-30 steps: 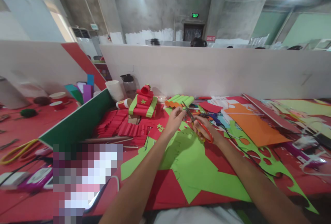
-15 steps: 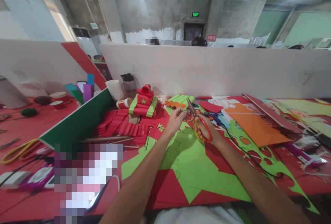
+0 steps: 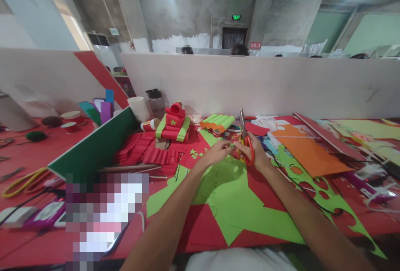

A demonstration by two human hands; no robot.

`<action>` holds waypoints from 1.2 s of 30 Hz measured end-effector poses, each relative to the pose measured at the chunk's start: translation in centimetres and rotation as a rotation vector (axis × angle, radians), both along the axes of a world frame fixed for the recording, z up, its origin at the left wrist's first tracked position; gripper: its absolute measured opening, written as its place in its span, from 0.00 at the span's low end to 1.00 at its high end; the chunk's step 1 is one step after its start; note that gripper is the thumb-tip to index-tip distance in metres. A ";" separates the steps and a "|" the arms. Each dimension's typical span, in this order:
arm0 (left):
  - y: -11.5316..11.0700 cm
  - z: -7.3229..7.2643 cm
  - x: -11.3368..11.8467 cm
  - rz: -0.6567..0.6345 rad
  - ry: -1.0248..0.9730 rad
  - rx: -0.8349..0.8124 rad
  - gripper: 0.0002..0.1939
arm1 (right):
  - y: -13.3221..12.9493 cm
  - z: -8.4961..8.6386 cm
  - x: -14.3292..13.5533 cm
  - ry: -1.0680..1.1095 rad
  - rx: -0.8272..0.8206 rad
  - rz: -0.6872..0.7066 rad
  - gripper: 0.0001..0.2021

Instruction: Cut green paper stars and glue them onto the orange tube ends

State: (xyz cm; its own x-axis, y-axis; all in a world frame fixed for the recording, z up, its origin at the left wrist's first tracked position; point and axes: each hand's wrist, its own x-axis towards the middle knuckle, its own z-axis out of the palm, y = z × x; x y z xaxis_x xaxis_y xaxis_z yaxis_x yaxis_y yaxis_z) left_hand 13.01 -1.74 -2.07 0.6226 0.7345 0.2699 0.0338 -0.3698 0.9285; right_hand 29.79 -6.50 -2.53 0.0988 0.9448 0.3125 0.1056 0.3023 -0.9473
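Both hands are over a large green paper sheet (image 3: 231,204) that lies on red paper. My right hand (image 3: 253,152) grips scissors (image 3: 242,123) with red and yellow handles, their blades pointing away from me and looking closed. Close beside it, my left hand (image 3: 220,151) pinches a tiny green piece (image 3: 232,146) at its fingertips. Small green stars (image 3: 194,153) lie on red paper to the left of the hands. Beyond the hands are green paper rolls with orange ends (image 3: 218,122).
A red and green paper model (image 3: 173,123) stands at the back, beside folded red strips (image 3: 146,148). A green divider (image 3: 96,146) and a blurred-out screen are at left. Orange paper (image 3: 309,150), cut green scraps and cables lie at right.
The scissors have swung from leaning left to nearly upright and their blades have closed. My left hand has moved slightly right and nearer to me, its fingertips now toward my right hand.
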 end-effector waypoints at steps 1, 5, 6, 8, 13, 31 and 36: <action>0.1 -0.1 0.0 0.006 0.008 0.005 0.08 | 0.0 0.0 0.1 -0.008 -0.002 0.005 0.24; 0.3 -0.3 -0.1 0.025 0.047 0.014 0.08 | 0.2 -0.1 0.2 -0.041 -0.023 0.021 0.23; 0.4 -0.3 -0.1 0.027 0.052 0.013 0.09 | 0.1 -0.1 0.1 -0.049 -0.026 0.032 0.23; 0.4 -0.4 -0.2 0.030 0.060 0.014 0.09 | -0.1 0.0 0.1 -0.062 -0.032 0.048 0.21; 0.6 -0.5 -0.2 0.055 0.069 0.022 0.11 | -0.6 0.4 -0.1 -0.101 -0.056 0.062 0.20; 0.7 -0.5 0.2 0.156 0.134 0.075 0.11 | -0.3 0.0 -0.3 -0.064 -0.039 0.043 0.19; 0.6 -0.7 0.3 0.145 0.120 0.068 0.10 | 0.3 -0.5 0.0 -0.025 -0.020 0.021 0.20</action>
State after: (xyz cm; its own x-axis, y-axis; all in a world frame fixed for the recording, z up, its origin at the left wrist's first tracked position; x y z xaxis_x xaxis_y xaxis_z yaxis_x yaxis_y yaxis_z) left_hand 13.36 -1.17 -2.78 0.5426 0.8012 0.2524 0.2001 -0.4151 0.8875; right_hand 29.82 -6.23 -3.04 0.0708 0.9527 0.2956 0.1235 0.2857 -0.9503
